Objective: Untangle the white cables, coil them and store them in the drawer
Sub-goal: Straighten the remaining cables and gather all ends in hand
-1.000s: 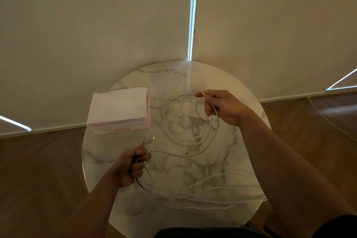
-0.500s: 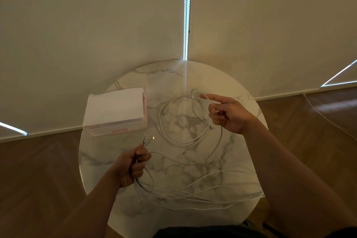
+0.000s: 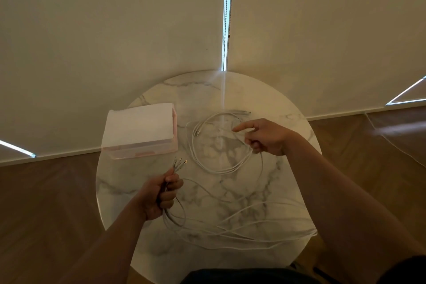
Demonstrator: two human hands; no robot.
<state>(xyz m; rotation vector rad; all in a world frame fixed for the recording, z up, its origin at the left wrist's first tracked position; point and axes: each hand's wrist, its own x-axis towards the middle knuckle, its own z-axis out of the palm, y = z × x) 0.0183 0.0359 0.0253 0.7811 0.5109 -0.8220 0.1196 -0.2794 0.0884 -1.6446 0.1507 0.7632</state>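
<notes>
Clenched around a bundle of white cables (image 3: 171,219), the person's left hand (image 3: 159,196) grasps them just below their tips, over the near left part of a round marble table (image 3: 230,90). A small pale drawer box (image 3: 138,129) stands shut at the table's far left, well apart from the work. Long loose strands (image 3: 249,233) sprawl across the near half and cross one another, touching the near right rim. Farther off lies a rough loop (image 3: 207,166). The right hand (image 3: 267,138) hovers at its right side, index finger (image 3: 242,127) pointing straight and the other fingers curled; whether they pinch a strand cannot be told. Metal connector ends (image 3: 179,162) fan out above the left fist.

The untangling looks barely begun. It would likely go best if the left hand keeps the ends together while the right draws one strand at a time through the crossings, slowly, so no knot tightens and nothing slides off the edge.
</notes>
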